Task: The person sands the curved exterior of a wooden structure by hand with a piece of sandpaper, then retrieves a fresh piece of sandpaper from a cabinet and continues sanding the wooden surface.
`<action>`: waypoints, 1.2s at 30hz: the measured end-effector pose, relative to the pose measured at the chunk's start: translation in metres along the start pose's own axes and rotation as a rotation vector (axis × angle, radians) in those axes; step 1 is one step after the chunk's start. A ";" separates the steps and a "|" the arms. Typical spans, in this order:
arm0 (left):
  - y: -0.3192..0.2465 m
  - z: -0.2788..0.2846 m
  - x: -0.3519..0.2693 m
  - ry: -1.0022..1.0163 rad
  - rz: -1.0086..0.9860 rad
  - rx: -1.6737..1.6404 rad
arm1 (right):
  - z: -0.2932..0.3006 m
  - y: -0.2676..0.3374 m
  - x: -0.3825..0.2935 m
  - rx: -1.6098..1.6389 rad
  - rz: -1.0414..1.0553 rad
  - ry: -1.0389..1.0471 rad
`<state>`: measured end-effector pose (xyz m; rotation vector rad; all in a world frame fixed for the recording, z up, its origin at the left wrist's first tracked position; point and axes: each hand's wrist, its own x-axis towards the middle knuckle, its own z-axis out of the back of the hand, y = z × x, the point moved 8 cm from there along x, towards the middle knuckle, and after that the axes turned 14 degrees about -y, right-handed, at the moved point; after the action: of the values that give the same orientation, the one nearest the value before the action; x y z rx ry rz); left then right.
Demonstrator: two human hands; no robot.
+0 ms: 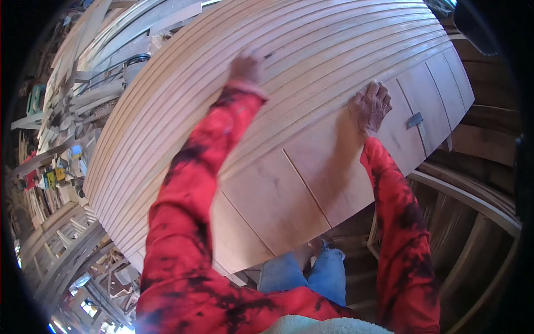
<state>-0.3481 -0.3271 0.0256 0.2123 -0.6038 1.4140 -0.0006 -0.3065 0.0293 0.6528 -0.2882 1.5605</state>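
Note:
Before me lies a large wooden panel (292, 188) with long parallel ridges and grooves on its far part and flat jointed boards on its near part. My left hand (245, 67) is over the grooved part, blurred. A small dark thing (268, 55) shows beside its fingers; whether the hand holds it is unclear. My right hand (372, 102) rests with bent fingers where the ridges meet the flat boards, and what is under the fingers is hidden. To the right of it, a small grey block (415, 120) lies on the flat boards.
Wood offcuts and long boards (100, 54) clutter the left side. Yellow and red items (52, 177) sit among them. At the right, curved-looking wooden frames (467, 196) stand close to the panel's edge. My jeans (302, 271) show below the near edge.

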 end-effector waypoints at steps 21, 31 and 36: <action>0.015 0.052 -0.056 -0.147 -0.068 0.146 | -0.001 -0.002 0.003 0.003 -0.015 -0.023; -0.106 -0.108 0.150 -0.380 0.084 -0.093 | -0.002 0.001 0.002 0.006 0.021 -0.008; 0.008 0.035 -0.042 -0.249 0.017 0.069 | -0.002 0.003 0.004 -0.014 0.026 -0.012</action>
<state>-0.3662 -0.3784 0.0317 0.4434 -0.7629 1.4366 -0.0038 -0.3023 0.0310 0.6495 -0.3176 1.5783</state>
